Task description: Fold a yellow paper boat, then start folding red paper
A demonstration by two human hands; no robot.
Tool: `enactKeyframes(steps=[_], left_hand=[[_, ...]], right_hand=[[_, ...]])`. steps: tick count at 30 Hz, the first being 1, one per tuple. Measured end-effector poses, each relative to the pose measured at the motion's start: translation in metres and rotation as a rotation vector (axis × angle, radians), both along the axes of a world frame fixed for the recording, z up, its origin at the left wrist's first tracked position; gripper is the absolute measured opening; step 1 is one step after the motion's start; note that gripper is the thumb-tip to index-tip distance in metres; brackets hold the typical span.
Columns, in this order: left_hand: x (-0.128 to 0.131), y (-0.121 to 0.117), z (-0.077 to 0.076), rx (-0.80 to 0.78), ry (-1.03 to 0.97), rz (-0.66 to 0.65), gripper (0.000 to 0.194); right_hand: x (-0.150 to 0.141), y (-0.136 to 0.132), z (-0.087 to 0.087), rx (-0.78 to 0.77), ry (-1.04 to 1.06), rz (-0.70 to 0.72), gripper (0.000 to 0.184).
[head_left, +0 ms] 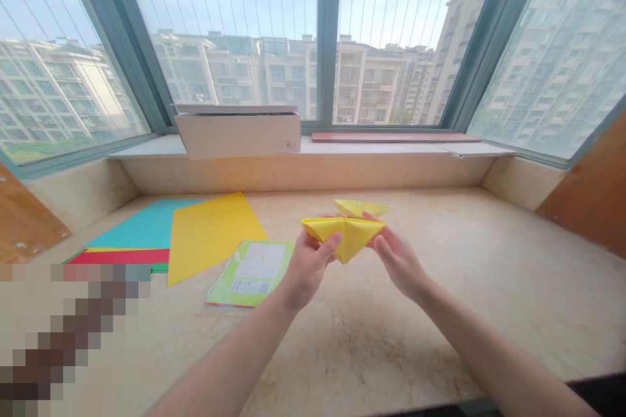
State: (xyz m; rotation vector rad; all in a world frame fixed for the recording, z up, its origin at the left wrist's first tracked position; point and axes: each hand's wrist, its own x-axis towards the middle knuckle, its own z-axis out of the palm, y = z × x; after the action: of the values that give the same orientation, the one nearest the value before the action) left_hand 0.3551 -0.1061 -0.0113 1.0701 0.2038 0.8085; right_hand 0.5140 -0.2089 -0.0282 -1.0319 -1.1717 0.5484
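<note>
Both hands hold a folded yellow paper shape point(348, 232) above the marble counter point(464, 273). My left hand point(310, 264) pinches its left end, thumb on the front face. On the right end, my right hand point(398, 259) has its fingers closed along the fold. The paper has a pointed lower tip and flaps sticking up at the back.
A loose yellow sheet point(211, 231) lies left of the hands, over teal point(141, 225) and red sheets point(120, 256). A green instruction booklet point(252, 272) lies by my left wrist. A white box point(239, 130) and a reddish board point(391, 137) rest on the window sill.
</note>
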Motion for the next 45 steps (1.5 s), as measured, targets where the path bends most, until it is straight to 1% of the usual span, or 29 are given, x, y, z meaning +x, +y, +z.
enactKeyframes(steps=[3, 6, 9, 13, 15, 17, 20, 24, 27, 29, 31, 33, 36, 41, 45], left_hand=[[0.002, -0.005, -0.006, 0.053, -0.012, 0.0, 0.058], [0.002, -0.009, -0.005, 0.084, -0.004, -0.045, 0.055], [0.001, -0.013, -0.003, 0.078, 0.0, -0.1, 0.05], [0.0, -0.014, -0.003, -0.004, -0.02, -0.06, 0.044], [-0.001, -0.012, -0.003, 0.021, 0.005, -0.059, 0.045], [-0.003, -0.008, 0.0, 0.112, 0.09, -0.114, 0.045], [-0.009, -0.001, 0.007, 0.222, 0.244, -0.26, 0.042], [-0.017, 0.006, 0.017, 0.349, 0.371, -0.395, 0.039], [-0.019, 0.007, 0.018, 0.448, 0.451, -0.506, 0.039], [-0.018, 0.005, 0.015, 0.471, 0.472, -0.54, 0.037], [-0.016, 0.0, 0.01, 0.411, 0.478, -0.518, 0.037], [-0.013, -0.004, 0.006, 0.309, 0.48, -0.48, 0.038], [-0.01, -0.008, 0.004, 0.213, 0.468, -0.434, 0.041], [-0.009, -0.008, 0.012, 0.2, 0.384, -0.348, 0.04], [-0.009, -0.01, 0.012, 0.27, 0.41, -0.311, 0.039]], right_hand=[[-0.002, 0.003, 0.0, -0.046, 0.074, -0.051, 0.046], [0.001, 0.002, 0.0, -0.065, 0.075, -0.094, 0.04], [0.005, 0.001, 0.001, -0.08, 0.072, -0.146, 0.038], [0.007, 0.001, 0.003, -0.086, 0.06, -0.178, 0.04], [0.008, 0.001, 0.006, -0.077, 0.052, -0.191, 0.043], [0.01, 0.001, 0.009, -0.063, 0.041, -0.208, 0.044], [0.014, -0.001, 0.013, -0.05, 0.019, -0.234, 0.044], [0.016, -0.003, 0.014, -0.04, 0.001, -0.262, 0.045], [0.014, -0.005, 0.012, -0.039, -0.007, -0.274, 0.042], [0.012, -0.006, 0.01, -0.045, -0.012, -0.285, 0.04], [0.011, -0.006, 0.009, -0.05, -0.015, -0.302, 0.042], [0.011, -0.005, 0.009, -0.052, -0.018, -0.321, 0.045], [0.009, -0.003, 0.009, -0.063, -0.025, -0.326, 0.049], [0.003, -0.002, 0.007, -0.102, -0.084, -0.286, 0.065], [0.001, -0.004, 0.007, -0.147, -0.129, -0.242, 0.06]])
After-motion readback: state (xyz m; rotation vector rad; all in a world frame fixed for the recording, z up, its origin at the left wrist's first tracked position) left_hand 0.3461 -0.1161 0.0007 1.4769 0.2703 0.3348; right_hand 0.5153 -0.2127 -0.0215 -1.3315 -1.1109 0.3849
